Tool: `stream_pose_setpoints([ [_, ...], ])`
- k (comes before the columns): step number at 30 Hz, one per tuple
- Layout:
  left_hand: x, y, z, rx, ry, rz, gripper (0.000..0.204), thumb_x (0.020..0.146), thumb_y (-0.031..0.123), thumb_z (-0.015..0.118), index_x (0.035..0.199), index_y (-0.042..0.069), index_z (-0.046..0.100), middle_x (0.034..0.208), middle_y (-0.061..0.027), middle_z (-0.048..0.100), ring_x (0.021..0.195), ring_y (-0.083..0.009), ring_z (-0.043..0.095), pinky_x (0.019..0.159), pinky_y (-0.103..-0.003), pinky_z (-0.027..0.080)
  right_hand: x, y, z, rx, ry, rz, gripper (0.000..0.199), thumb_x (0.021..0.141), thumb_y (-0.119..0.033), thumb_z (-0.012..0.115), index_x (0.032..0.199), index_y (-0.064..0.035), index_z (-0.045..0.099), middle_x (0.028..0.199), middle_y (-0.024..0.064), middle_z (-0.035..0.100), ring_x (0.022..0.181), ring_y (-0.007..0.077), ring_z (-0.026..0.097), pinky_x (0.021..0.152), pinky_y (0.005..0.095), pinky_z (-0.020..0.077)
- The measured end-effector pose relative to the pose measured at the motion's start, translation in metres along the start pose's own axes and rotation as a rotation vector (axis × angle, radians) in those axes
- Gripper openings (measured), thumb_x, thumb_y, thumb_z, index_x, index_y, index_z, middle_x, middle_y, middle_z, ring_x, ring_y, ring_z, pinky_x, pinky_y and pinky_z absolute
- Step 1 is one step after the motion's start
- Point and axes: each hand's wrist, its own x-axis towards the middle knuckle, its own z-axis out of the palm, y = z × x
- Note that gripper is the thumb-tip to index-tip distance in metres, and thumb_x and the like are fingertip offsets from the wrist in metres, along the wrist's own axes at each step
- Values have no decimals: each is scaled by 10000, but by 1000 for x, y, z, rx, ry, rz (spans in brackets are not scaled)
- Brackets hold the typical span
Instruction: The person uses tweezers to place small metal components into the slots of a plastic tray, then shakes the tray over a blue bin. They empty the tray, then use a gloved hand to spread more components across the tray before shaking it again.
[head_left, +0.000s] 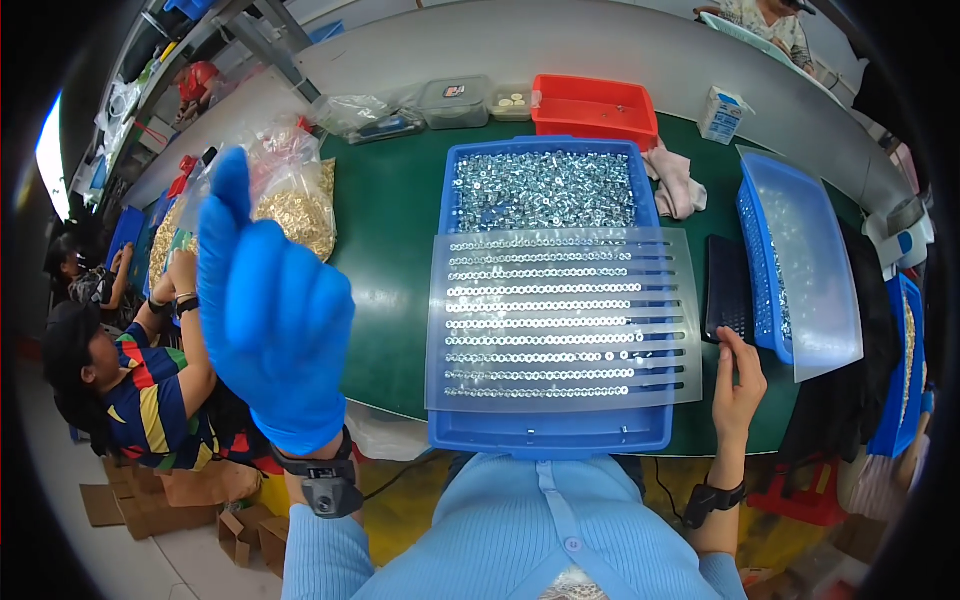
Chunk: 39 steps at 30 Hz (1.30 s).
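The raised left hand, in a blue glove, has 1 digit extended and others curled; whether its grip holds anything, I cannot tell. Next, on the green surface, a slotted translucent sheet bearing 10 rows of metal pieces lies across a blue tray. Rightmost, the bare right hand has fingertips at a black tray's edge, grip narrow; pinching, I cannot tell.

The gloved left hand is showing vivid blue, and the surface is spreading dark green. The tray is displaying deep blue around silvery nuts, while the milky, see-through sheet is bearing parallel rows of silver pieces. The bin is standing out red, the sweater is wearing light blue ribbing, and the neighbour's shirt is mixing navy, red, yellow and green.
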Motion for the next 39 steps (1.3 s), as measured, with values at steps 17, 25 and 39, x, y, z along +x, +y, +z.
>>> stream_pose_setpoints([
  [17,-81,-38,-10,67,359,-161,590,871,320,569,1377,131,331,1234,-146,437,1007,-267,466,764,-400,441,-8,-11,11,411,-50,293,382,936,-136,448,1298,-15,425,1003,103,637,712,112,595,629,233,489],
  [25,-92,-91,18,108,32,-394,1013,679,125,727,1459,158,81,1508,-138,61,1378,-336,120,1071,-520,217,-8,-9,24,422,-63,252,379,948,-137,429,1310,-28,420,989,76,628,715,77,558,607,209,458],
  [39,-93,-45,-17,-285,490,30,914,798,600,521,1445,99,114,1487,-200,86,1368,-372,100,1091,-570,56,-12,-4,26,480,-81,262,384,919,-110,447,1290,-14,425,910,89,631,649,115,565,600,242,473],
])
